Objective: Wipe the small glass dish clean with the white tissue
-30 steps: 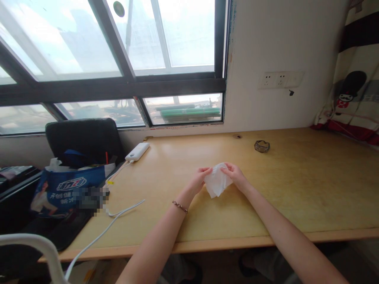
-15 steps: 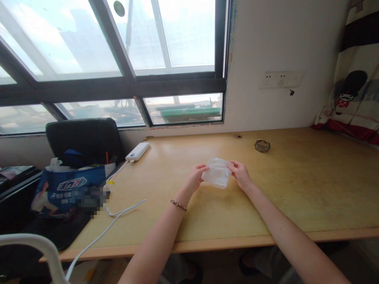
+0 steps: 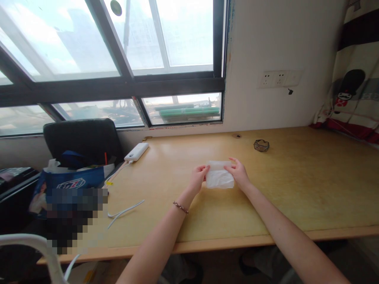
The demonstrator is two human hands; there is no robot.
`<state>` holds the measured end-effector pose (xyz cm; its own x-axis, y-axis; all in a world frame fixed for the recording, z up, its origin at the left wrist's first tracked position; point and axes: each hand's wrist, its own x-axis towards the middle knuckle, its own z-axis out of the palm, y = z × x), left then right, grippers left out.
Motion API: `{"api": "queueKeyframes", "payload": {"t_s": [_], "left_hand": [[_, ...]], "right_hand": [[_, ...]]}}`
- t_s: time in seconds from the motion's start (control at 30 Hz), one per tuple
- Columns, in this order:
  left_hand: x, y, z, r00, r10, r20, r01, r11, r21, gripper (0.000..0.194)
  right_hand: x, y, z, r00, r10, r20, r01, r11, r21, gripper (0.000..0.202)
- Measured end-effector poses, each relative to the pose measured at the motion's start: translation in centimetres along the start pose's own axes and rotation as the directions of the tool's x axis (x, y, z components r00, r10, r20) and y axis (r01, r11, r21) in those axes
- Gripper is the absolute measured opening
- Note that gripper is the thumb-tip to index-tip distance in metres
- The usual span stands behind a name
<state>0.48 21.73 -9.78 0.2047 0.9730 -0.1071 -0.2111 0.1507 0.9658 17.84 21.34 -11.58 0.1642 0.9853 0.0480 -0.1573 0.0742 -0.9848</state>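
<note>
A thin, folded white sheet [image 3: 219, 179], slightly see-through, is held up over the wooden table. Whether it is tissue or thin plastic I cannot tell. My left hand [image 3: 199, 178] pinches its left edge, thumb on top. On the opposite side my right hand [image 3: 238, 173] grips the upper right part, its thumb on the sheet and the index finger stretched along the far edge. A paler band runs across the sheet's far side, and the near part is creased. The fingers beneath it are hidden.
On the table [image 3: 296, 189] lie a white power bank [image 3: 136, 152] at the left and a dark glass ashtray-like dish [image 3: 261, 145] at the back right. A white cable [image 3: 126, 209] crosses the left side. Beside the table, a blue bag [image 3: 71, 181] rests on a black chair [image 3: 83, 136].
The sheet has turned from a slant to nearly level, and a band along its far side now shows. My right thumb has shifted inward over it.
</note>
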Motion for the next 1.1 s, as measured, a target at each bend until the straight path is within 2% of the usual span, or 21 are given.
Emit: {"api": "queueKeyframes", "payload": {"t_s": [0.07, 0.13, 0.2, 0.27, 0.33, 0.43, 0.5, 0.57, 0.6, 0.7, 0.8, 0.97, 1.1], "left_hand": [[0.1, 0.0, 0.0, 1.000, 0.016, -0.016, -0.016, 1.000, -0.008, 0.035], [0.1, 0.0, 0.0, 1.000, -0.006, 0.016, 0.006, 1.000, -0.027, 0.034], [-0.1, 0.0, 0.0, 0.989, -0.083, 0.126, 0.090, 0.995, -0.050, 0.034], [-0.3, 0.0, 0.0, 0.950, -0.164, 0.265, 0.187, 0.981, -0.060, 0.034], [-0.6, 0.0, 0.2, 0.927, -0.176, 0.333, 0.217, 0.972, -0.090, 0.037], [-0.6, -0.2, 0.2, 0.955, -0.094, 0.283, 0.148, 0.974, -0.174, 0.040], [-0.3, -0.3, 0.1, 0.976, -0.055, 0.209, 0.095, 0.978, -0.187, 0.038], [-0.1, -0.3, 0.0, 0.990, -0.028, 0.140, 0.048, 0.990, -0.136, 0.035], [0.0, -0.3, -0.1, 0.993, -0.012, 0.114, 0.022, 0.996, -0.089, 0.034], [0.1, 0.0, -0.1, 0.994, 0.048, 0.097, -0.056, 0.995, 0.080, 0.035], [-0.1, 0.2, 0.0, 0.989, 0.086, 0.120, -0.109, 0.973, 0.201, 0.037], [-0.2, 0.2, 0.1, 0.983, 0.101, 0.155, -0.139, 0.955, 0.261, 0.038], [-0.2, 0.3, 0.0, 0.980, 0.080, 0.182, -0.125, 0.960, 0.250, 0.037]], "right_hand": [[0.2, 0.1, -0.2, 0.999, -0.047, -0.013, 0.047, 0.998, -0.033, 0.056], [0.1, -0.1, -0.3, 0.995, -0.098, -0.024, 0.097, 0.994, -0.060, 0.050], [-0.1, -0.4, -0.2, 0.990, -0.136, -0.037, 0.134, 0.988, -0.072, 0.045], [-0.3, -0.8, 0.0, 0.987, -0.157, -0.036, 0.154, 0.985, -0.075, 0.041], [-0.5, -1.3, 0.1, 0.984, -0.178, -0.030, 0.175, 0.981, -0.086, 0.040], [-0.9, -2.1, 0.2, 0.954, -0.286, -0.090, 0.270, 0.951, -0.152, 0.035], [-1.2, -2.8, 0.3, 0.900, -0.413, -0.143, 0.366, 0.891, -0.269, 0.030], [-1.6, -3.2, 0.3, 0.856, -0.506, -0.109, 0.433, 0.815, -0.384, 0.027], [-1.7, -3.3, 0.4, 0.852, -0.520, -0.059, 0.452, 0.788, -0.418, 0.026], [-1.7, -2.9, 0.7, 0.887, -0.445, 0.119, 0.449, 0.777, -0.441, 0.027], [-1.4, -2.1, 0.9, 0.934, -0.292, 0.207, 0.354, 0.841, -0.410, 0.027], [-1.0, -1.5, 0.6, 0.974, -0.107, 0.198, 0.136, 0.981, -0.141, 0.027], [-0.8, -1.6, 0.3, 0.976, 0.011, 0.216, -0.040, 0.990, 0.132, 0.021]]}}
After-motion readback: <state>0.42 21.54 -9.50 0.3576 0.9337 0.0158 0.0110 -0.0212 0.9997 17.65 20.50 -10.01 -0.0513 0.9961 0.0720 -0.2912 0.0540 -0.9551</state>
